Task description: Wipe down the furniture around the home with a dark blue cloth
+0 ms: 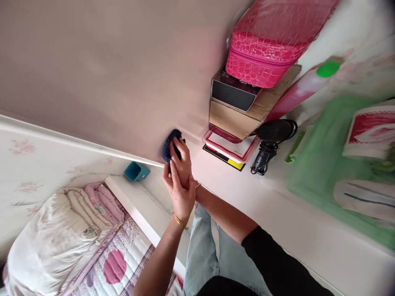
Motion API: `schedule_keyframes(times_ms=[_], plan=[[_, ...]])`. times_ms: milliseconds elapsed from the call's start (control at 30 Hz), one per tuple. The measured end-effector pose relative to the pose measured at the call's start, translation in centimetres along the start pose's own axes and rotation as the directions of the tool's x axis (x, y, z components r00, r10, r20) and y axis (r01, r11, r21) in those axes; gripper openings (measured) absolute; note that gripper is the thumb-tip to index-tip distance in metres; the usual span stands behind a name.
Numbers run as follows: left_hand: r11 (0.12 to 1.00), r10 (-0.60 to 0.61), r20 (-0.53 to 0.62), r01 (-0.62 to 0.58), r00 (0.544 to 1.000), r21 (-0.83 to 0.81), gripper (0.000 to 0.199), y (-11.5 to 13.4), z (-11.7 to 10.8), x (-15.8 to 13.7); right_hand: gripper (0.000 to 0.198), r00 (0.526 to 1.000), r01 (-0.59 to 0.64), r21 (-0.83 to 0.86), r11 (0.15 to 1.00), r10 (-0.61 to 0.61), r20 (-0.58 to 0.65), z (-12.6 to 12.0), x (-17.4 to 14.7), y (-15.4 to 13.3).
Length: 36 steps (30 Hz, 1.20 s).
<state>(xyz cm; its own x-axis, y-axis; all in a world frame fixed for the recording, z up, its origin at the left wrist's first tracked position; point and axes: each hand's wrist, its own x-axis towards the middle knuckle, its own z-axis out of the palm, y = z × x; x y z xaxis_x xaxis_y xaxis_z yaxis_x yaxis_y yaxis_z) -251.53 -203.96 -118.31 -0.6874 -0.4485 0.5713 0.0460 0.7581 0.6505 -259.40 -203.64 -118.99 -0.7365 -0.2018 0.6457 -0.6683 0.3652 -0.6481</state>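
Observation:
My right hand (183, 162) presses a fuzzy dark blue cloth (168, 147) against a glossy pinkish-grey panel (123, 82), near its lower edge. The fingers are curled over the cloth, which bunches out at their left. Across the back of my right hand and wrist lies my left hand (180, 199), its fingers closed around them. A gold bracelet sits on the left wrist. Close to the right of my hands is the white tabletop (212, 176).
To the right stand stacked boxes (234, 117), a pink case (262, 57), a black microphone-like device (268, 144), a bottle of pink liquid (296, 92) and a green translucent bin (311, 164). A teal bin (135, 171) stands on the floor at left, beside a bed with folded bedding (64, 230).

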Motion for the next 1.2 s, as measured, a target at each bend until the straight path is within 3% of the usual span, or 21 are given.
schedule_keyframes(times_ms=[167,333,433,533,600,700,800,867,1000,1067,1200], plan=[[0.997,0.072,-0.089,-0.075,0.993,-0.032,0.079,1.8,-0.7,2.5,0.090,0.998,-0.027,-0.068,0.997,0.023,-0.059,-1.6,2.7,-2.8],[0.996,-0.076,-0.046,0.074,0.996,-0.051,0.071,1.1,0.6,1.0,0.071,0.999,0.022,-0.082,0.996,-0.025,-0.047,-1.6,1.3,-1.1],[0.998,-0.051,-0.058,0.048,0.997,-0.050,0.068,1.5,0.4,1.2,0.073,0.997,0.031,-0.100,0.994,-0.038,-0.066,-2.4,1.9,-1.5],[0.995,-0.050,-0.101,0.041,0.994,-0.086,0.068,2.2,0.3,1.5,0.074,1.000,-0.016,-0.115,0.993,0.018,0.013,-3.1,2.4,-1.9],[0.988,-0.126,-0.087,0.117,0.988,-0.104,0.067,2.2,0.6,0.9,0.069,0.996,-0.027,-0.133,0.991,0.037,0.077,-3.1,1.7,-1.5],[0.977,-0.194,-0.077,0.185,0.978,-0.110,0.067,2.3,0.8,0.3,0.062,0.998,0.008,-0.143,0.990,0.002,0.068,-2.8,1.0,-1.0],[0.986,-0.120,-0.129,0.103,0.984,-0.135,0.065,2.9,0.6,1.3,0.064,1.000,0.004,-0.158,0.987,0.000,0.024,-3.1,2.0,-1.5],[0.985,-0.102,-0.153,0.079,0.983,-0.154,0.064,3.1,0.8,1.5,0.070,0.998,-0.017,-0.164,0.986,0.028,0.063,-3.3,2.2,-1.5],[0.959,-0.260,-0.102,0.243,0.960,-0.148,0.064,1.9,1.3,-1.0,0.067,0.980,-0.007,-0.151,0.989,0.037,0.198,-2.6,-0.6,-0.1],[0.949,-0.294,-0.080,0.281,0.952,-0.141,0.064,1.5,1.0,-1.7,0.063,0.978,-0.008,-0.137,0.990,0.036,0.204,-2.4,-1.2,-0.2],[0.985,-0.133,-0.176,0.110,0.975,-0.137,0.064,3.0,-0.3,1.3,0.065,0.998,0.035,-0.096,0.995,-0.030,0.052,-3.7,2.4,-3.1]])
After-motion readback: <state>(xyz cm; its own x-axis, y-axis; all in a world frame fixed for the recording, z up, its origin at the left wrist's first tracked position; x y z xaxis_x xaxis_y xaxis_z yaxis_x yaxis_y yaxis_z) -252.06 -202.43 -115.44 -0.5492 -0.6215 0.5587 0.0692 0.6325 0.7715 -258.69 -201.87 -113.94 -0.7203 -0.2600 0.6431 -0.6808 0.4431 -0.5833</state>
